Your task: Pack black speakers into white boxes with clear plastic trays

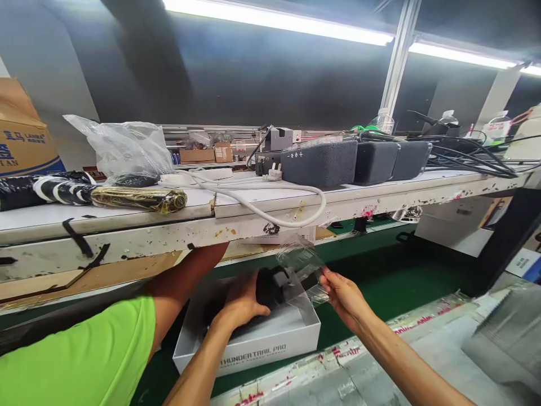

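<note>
Two hands worked at a white box.

The left hand [239, 304] pressed down on a black thing [270, 285] that sat inside the white box [270, 341], fingers curled over it. Just right of that hand, the right hand [342, 293] pinched the edge of a clear plastic bag [302, 265] that rose above the black thing. A green sleeve [84, 355] reached under the shelf [169, 234], left of both hands.

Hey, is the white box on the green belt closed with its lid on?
No, the white box is open, and the left hand rests on a black item inside it.
</note>
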`<action>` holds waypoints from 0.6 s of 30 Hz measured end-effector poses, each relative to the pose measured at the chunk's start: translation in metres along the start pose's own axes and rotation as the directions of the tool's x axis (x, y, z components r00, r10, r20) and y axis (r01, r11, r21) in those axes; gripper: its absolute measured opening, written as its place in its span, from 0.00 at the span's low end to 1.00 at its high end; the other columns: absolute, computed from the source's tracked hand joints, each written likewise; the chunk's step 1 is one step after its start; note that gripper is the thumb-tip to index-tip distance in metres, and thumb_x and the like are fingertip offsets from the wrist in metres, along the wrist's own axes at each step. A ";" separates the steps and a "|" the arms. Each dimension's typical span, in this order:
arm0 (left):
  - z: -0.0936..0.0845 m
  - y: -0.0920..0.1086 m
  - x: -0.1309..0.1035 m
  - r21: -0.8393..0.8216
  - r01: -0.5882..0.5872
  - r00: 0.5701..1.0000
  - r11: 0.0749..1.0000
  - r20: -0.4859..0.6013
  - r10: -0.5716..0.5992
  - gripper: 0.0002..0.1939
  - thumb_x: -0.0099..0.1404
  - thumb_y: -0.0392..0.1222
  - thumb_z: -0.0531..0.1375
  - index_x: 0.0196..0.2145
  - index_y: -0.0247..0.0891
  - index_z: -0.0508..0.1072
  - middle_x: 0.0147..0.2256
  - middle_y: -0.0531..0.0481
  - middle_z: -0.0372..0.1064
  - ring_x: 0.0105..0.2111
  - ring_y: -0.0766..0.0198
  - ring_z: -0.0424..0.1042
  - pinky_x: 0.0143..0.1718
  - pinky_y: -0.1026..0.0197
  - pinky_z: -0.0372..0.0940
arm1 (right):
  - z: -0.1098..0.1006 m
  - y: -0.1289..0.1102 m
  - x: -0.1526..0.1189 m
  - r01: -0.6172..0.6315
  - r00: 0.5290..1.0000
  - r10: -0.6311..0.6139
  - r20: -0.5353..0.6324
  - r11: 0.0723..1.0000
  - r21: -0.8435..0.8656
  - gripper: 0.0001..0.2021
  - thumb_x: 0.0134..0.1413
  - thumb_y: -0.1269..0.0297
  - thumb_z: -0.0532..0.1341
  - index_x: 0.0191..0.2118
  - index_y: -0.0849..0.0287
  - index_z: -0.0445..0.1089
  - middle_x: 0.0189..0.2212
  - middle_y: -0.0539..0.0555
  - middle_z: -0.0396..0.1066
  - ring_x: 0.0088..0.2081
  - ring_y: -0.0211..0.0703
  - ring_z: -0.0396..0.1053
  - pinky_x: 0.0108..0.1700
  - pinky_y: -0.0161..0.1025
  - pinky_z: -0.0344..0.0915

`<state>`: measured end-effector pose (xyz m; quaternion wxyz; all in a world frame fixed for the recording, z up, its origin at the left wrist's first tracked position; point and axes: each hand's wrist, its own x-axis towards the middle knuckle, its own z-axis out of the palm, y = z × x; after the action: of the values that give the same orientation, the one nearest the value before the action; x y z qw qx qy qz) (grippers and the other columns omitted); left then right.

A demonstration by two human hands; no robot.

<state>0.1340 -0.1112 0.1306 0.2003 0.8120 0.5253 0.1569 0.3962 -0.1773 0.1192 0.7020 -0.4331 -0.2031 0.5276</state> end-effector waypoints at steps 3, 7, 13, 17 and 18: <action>-0.016 -0.013 -0.006 -0.201 -0.028 0.997 0.979 -0.076 0.013 0.58 0.49 0.44 0.71 0.71 0.39 0.46 0.72 0.39 0.45 0.71 0.50 0.50 0.71 0.50 0.50 | 0.004 0.001 0.000 -0.007 1.000 0.007 0.009 0.999 -0.047 0.22 0.34 0.58 0.79 0.28 0.60 0.68 0.24 0.49 0.70 0.21 0.28 0.57 0.20 0.25 0.55; -0.035 -0.028 -0.019 -0.523 -0.145 0.985 0.840 -0.157 0.072 0.57 0.49 0.44 0.71 0.70 0.42 0.46 0.71 0.41 0.50 0.70 0.49 0.51 0.73 0.46 0.46 | 0.020 0.006 -0.006 -0.010 0.997 0.021 0.070 0.987 -0.162 0.19 0.36 0.58 0.77 0.25 0.62 0.69 0.21 0.51 0.70 0.19 0.29 0.56 0.20 0.27 0.53; -0.045 -0.034 -0.031 -0.525 -0.081 0.996 0.847 -0.082 0.044 0.56 0.50 0.45 0.71 0.71 0.42 0.47 0.72 0.42 0.48 0.70 0.52 0.52 0.73 0.48 0.45 | 0.043 0.013 -0.017 -0.013 0.988 0.048 0.144 0.971 -0.238 0.14 0.44 0.60 0.74 0.28 0.63 0.71 0.23 0.53 0.73 0.19 0.29 0.58 0.22 0.28 0.55; -0.046 -0.025 -0.030 -0.451 -0.096 0.995 0.887 -0.034 0.091 0.55 0.47 0.41 0.70 0.70 0.43 0.51 0.71 0.45 0.50 0.69 0.53 0.53 0.73 0.49 0.45 | 0.038 0.011 -0.019 -0.068 0.985 0.102 0.139 0.972 -0.227 0.13 0.48 0.63 0.73 0.27 0.63 0.69 0.23 0.54 0.72 0.19 0.29 0.59 0.21 0.28 0.55; -0.046 -0.022 -0.030 -0.433 -0.081 0.997 0.898 -0.021 0.080 0.55 0.47 0.41 0.70 0.70 0.43 0.51 0.71 0.44 0.51 0.69 0.52 0.53 0.73 0.48 0.45 | 0.036 0.010 -0.020 -0.077 0.985 0.108 0.137 0.973 -0.220 0.13 0.49 0.63 0.73 0.27 0.63 0.69 0.23 0.54 0.72 0.19 0.29 0.59 0.21 0.27 0.55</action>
<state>0.0826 -0.1235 0.1586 0.3686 0.7678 0.4435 0.2791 0.3572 -0.1805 0.1340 0.6090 -0.4748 -0.2896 0.5655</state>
